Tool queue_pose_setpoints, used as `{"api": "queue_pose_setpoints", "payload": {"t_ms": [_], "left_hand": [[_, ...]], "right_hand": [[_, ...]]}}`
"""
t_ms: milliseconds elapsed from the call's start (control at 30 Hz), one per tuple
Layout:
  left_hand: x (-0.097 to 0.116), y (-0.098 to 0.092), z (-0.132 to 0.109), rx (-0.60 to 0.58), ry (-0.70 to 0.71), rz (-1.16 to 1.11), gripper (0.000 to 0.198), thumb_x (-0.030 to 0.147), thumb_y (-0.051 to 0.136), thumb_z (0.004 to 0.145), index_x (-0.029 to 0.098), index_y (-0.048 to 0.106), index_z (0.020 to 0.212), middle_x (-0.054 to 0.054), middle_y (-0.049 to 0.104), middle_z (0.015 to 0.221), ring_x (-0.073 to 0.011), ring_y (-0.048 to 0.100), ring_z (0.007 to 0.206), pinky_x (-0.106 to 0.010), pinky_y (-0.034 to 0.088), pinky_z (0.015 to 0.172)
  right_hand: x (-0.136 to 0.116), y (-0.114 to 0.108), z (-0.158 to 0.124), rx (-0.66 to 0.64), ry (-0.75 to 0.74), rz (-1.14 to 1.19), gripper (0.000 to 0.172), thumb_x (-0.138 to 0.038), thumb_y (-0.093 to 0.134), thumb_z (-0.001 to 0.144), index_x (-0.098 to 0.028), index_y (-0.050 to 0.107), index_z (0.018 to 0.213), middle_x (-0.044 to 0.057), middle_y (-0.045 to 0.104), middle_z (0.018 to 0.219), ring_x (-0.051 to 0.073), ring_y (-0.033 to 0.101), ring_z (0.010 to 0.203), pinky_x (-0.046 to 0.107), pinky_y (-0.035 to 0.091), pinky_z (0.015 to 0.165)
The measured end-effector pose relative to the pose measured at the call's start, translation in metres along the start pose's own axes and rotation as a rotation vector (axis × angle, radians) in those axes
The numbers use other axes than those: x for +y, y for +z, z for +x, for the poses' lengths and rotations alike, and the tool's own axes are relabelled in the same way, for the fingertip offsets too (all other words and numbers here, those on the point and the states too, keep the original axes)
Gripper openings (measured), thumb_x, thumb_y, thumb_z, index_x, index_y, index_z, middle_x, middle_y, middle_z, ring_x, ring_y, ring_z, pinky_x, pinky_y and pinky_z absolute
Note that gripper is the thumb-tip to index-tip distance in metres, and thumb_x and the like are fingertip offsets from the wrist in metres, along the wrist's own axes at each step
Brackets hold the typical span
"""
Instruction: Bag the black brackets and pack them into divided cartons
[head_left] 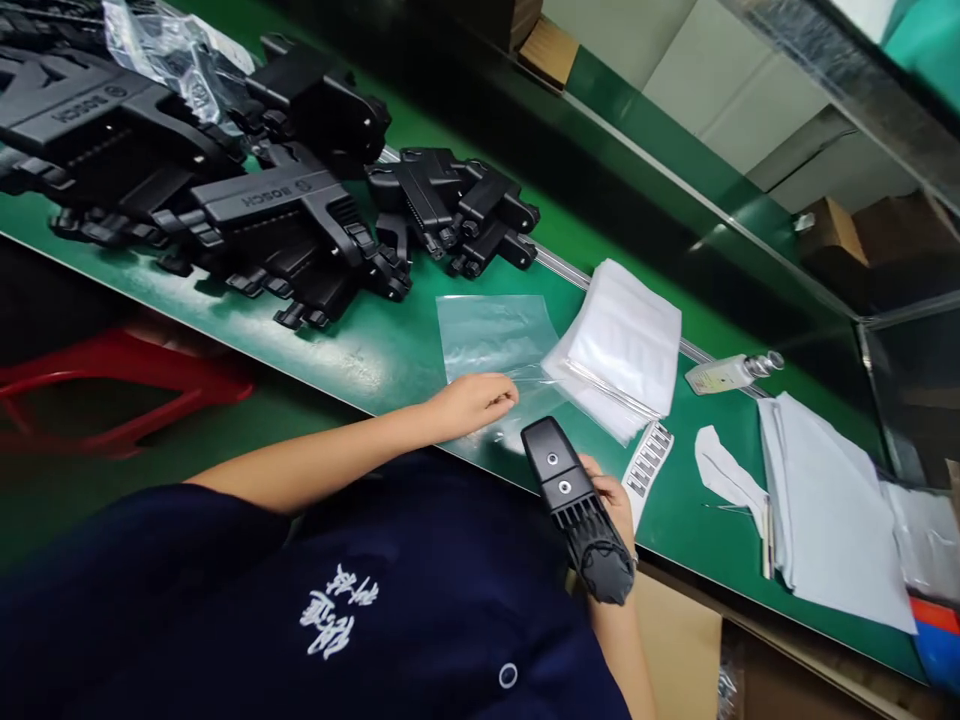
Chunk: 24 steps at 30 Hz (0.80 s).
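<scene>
My right hand [611,500] is wrapped round a black plastic part [568,490] with two round metal fittings, slotted ribs and a rounded end. It holds the part tilted, at the front edge of the green table. My left hand [478,405] is closed, its fingers curled together over the near edge of a clear plastic bag [487,325] lying flat. Whether the fingertips grip the bag or anything else is hidden. Right of the bag lies a stack of clear bags [630,335]. A strip of printed labels [649,465] lies just beyond my right hand.
Black Bosch-marked plastic assemblies [277,195] are heaped at the left, with smaller black parts [457,205] beside them. To the right are a bottle [731,372], a white cloth [727,470] and folded white sheets [832,510]. A red stool [127,380] stands below the table's left side.
</scene>
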<state>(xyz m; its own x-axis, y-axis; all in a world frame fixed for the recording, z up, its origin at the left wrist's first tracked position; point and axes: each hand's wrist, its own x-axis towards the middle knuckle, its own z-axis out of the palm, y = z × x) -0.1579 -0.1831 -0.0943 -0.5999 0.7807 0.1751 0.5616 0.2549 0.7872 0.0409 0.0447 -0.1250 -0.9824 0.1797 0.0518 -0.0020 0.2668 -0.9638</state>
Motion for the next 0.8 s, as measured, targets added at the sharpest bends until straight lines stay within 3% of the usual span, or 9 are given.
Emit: {"api": "queue_pose_setpoints", "payload": {"t_ms": [67,167,267,367,467,600,667,733,800], "left_hand": [[0.005,-0.003,-0.006,-0.001,0.024,-0.041,0.017,0.015,0.046,0.084,0.017,0.058,0.095,0.000,0.061,0.077,-0.0140,0.058,0.072,-0.025,0.045,0.067],[0.007,-0.008,-0.012,-0.045,0.019,-0.109,0.025,0.014,0.042,0.086,0.018,0.050,0.109,0.002,0.059,0.076,-0.0132,0.056,0.069,-0.025,0.044,0.065],[0.008,-0.008,-0.014,-0.091,0.018,-0.175,0.026,0.016,0.040,0.089,0.018,0.044,0.114,0.002,0.060,0.077,-0.0126,0.057,0.068,-0.024,0.045,0.065],[0.015,-0.003,-0.017,-0.136,0.112,-0.094,0.026,0.017,0.041,0.090,0.019,0.045,0.116,-0.001,0.064,0.084,-0.0153,0.062,0.078,-0.027,0.046,0.071],[0.024,0.000,-0.021,-0.209,0.191,0.057,0.028,0.017,0.040,0.092,0.019,0.046,0.119,-0.005,0.068,0.091,-0.0188,0.066,0.082,-0.029,0.047,0.072],[0.040,-0.006,-0.014,-0.310,0.156,0.096,0.032,0.017,0.039,0.093,0.018,0.044,0.124,-0.003,0.069,0.086,-0.0186,0.068,0.073,-0.027,0.047,0.067],[0.056,-0.002,-0.002,-0.290,0.201,0.039,0.033,0.018,0.039,0.092,0.018,0.045,0.125,-0.004,0.070,0.093,-0.0191,0.068,0.079,-0.027,0.049,0.070],[0.078,0.012,0.012,-0.259,0.308,-0.009,0.033,0.017,0.040,0.091,0.017,0.047,0.124,-0.008,0.069,0.105,-0.0206,0.068,0.091,-0.030,0.050,0.079],[0.102,0.033,0.021,-0.325,0.476,-0.022,0.034,0.015,0.042,0.089,0.017,0.051,0.122,-0.009,0.068,0.113,-0.0223,0.066,0.098,-0.033,0.050,0.085]], "right_hand": [[-0.005,0.000,0.005,0.030,0.002,0.136,0.026,-0.057,0.062,0.082,-0.036,0.071,0.095,0.003,0.069,0.115,0.028,0.065,0.107,0.052,0.053,0.087],[-0.016,-0.001,0.011,0.040,0.014,0.095,0.024,-0.052,0.066,0.081,-0.034,0.072,0.095,0.005,0.069,0.111,0.027,0.064,0.107,0.051,0.051,0.090],[-0.033,0.001,0.014,0.038,0.042,-0.073,0.022,-0.043,0.064,0.085,-0.035,0.072,0.104,0.007,0.065,0.116,0.026,0.060,0.113,0.049,0.048,0.097],[-0.051,0.012,0.016,0.041,0.072,-0.330,0.026,-0.037,0.061,0.088,-0.032,0.071,0.112,0.009,0.060,0.121,0.026,0.055,0.118,0.048,0.043,0.103],[-0.058,0.031,0.017,0.231,0.062,-0.458,0.028,-0.036,0.056,0.090,-0.027,0.069,0.114,0.010,0.058,0.120,0.025,0.053,0.119,0.048,0.041,0.105],[-0.046,0.054,0.020,0.510,0.023,-0.558,0.030,-0.036,0.052,0.092,-0.022,0.065,0.115,0.011,0.058,0.117,0.025,0.054,0.116,0.049,0.043,0.102],[-0.038,0.062,0.026,0.485,-0.079,-0.617,0.031,-0.036,0.050,0.093,-0.021,0.063,0.117,0.012,0.058,0.118,0.025,0.056,0.114,0.050,0.046,0.099],[-0.032,0.067,0.034,0.352,-0.224,-0.677,0.033,-0.034,0.045,0.095,-0.022,0.061,0.121,0.012,0.060,0.118,0.027,0.058,0.111,0.050,0.050,0.094],[-0.030,0.069,0.043,0.205,-0.334,-0.723,0.035,-0.033,0.045,0.095,-0.027,0.058,0.127,0.009,0.062,0.120,0.027,0.060,0.111,0.049,0.052,0.093]]}}
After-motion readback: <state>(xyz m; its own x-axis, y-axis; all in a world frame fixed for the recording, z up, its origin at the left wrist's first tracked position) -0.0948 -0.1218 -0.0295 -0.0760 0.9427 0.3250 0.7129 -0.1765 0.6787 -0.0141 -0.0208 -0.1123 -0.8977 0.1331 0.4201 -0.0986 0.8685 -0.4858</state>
